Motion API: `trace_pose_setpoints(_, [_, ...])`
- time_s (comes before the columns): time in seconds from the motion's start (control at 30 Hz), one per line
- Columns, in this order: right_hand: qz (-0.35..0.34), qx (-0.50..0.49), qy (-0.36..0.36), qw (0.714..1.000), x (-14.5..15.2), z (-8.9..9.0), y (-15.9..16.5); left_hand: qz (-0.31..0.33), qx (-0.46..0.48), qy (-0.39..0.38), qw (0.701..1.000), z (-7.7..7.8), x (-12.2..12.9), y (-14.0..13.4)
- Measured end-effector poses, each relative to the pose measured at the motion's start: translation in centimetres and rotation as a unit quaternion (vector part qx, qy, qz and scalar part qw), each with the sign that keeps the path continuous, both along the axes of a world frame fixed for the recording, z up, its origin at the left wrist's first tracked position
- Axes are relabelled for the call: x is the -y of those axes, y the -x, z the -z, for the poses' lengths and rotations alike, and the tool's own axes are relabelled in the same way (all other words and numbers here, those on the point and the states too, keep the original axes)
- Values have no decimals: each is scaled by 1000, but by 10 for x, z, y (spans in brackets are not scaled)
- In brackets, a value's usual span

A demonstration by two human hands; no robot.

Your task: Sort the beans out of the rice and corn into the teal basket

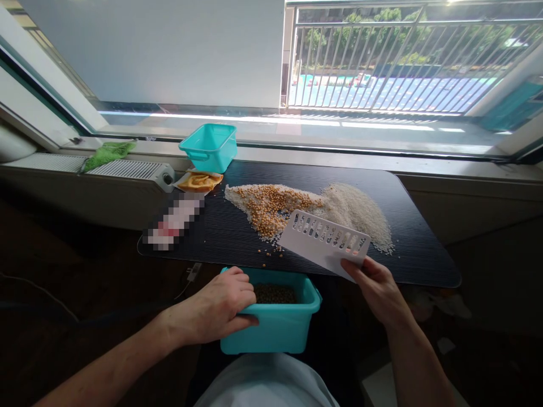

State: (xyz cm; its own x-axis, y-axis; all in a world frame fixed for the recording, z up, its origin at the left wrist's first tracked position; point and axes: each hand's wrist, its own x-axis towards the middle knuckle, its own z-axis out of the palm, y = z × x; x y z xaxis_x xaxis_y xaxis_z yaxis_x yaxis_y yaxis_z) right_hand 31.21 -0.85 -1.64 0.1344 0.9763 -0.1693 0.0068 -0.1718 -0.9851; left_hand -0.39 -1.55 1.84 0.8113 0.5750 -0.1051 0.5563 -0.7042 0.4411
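My left hand (220, 305) is closed over the rim of a turquoise plastic bin (271, 330) below the table's front edge, thumb outside. Small dark grains (275, 294) lie in the bin's bottom. In my right hand (379, 285), pinched at its right end, is a white slotted plate (305, 249). It is tilted above the near part of a grain heap on the dark table (411, 243). That heap is white rice (356, 212) on the right, with round yellow-brown peas or beans (269, 206) mixed in on the left. The plate hides part of the heap.
A second turquoise bin (218, 161) stands at the table's back left corner. In front of it lies a flat golden pastry (199, 181), beside a blurred-out item (173, 223). A radiator with a green cloth (110, 154) is left; a window (382, 62) is behind.
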Motion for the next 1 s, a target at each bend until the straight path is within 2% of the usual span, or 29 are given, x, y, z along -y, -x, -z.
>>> trace_pose_setpoints(0.17, [-34, 16, 7, 999, 9, -3, -2, 2, 0, 1, 1000, -1, 1, 2])
trace_pose_setpoints(0.33, [-29, 6, -4, 1000, 5, -1, 2, -3, -1, 10, 1000, -1, 4, 7])
trace_pose_setpoints(0.43, [-56, -7, -20, 998, -3, 3, 17, -12, -10, 14, 1000, -1, 7, 14])
trace_pose_setpoints(0.6, [-153, 12, -64, 986, -18, 14, 57, -34, -23, 23, 999, -4, 12, 28])
trace_pose_setpoints(0.7, [-188, 29, -79, 979, -23, 17, 72, -44, -20, 16, 999, -6, 15, 37])
trace_pose_setpoints(0.9, [-226, 32, -59, 972, -12, 10, 60, -55, -11, 7, 998, -5, 16, 43])
trace_pose_setpoints(1.0, [-168, 24, -57, 984, -5, 8, 44, -52, -7, 0, 999, -2, 14, 38])
